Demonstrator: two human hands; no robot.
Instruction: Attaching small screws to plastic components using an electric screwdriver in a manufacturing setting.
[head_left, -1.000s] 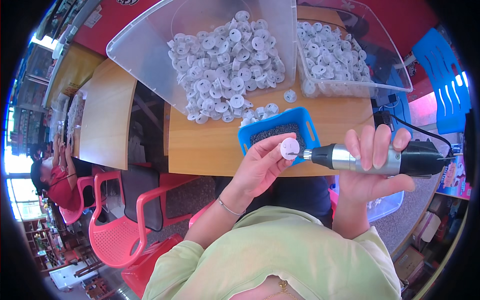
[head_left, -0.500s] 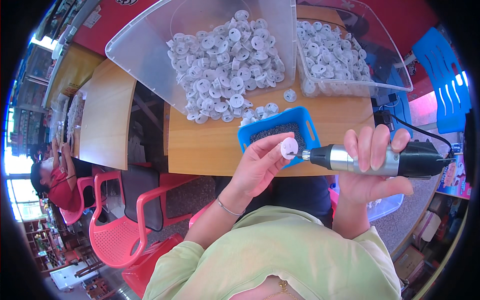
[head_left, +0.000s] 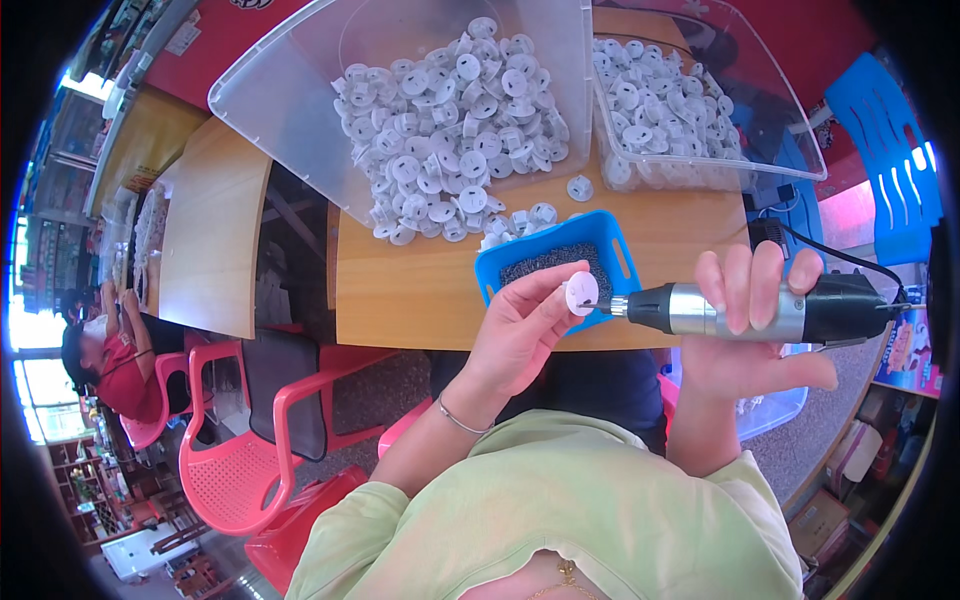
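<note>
Disc-topped white part (head_left: 581, 294) sits pinched btwn thumb & index of L hand (head_left: 522, 325), held up in front of basket's near side as seen from above; its round face is turned R, approx toward driver, rest of it hidden by fingers. Power driver (head_left: 785, 325) lies to R of disc, long axis running L–R, nearly level in view, metal nose (head_left: 617, 306) pointing straight at disc's lower R edge. Thin bit overlaps that edge; can't tell how far it's in, if at all. R hand (head_left: 735, 365) has fingers curled round silver barrel, thumb sticking out R, clear of it. So L is nearer (on the part), R well back along the tool. Behind: blue basket (head_left: 488, 270) w/ small dark pieces (head_left: 530, 265), then loose white part (head_left: 580, 188) on table (head_left: 400, 300), white pile (head_left: 450, 140) in/at mouth of clear bin (head_left: 290, 100), 2nd clear bin (head_left: 750, 165) to R.
</note>
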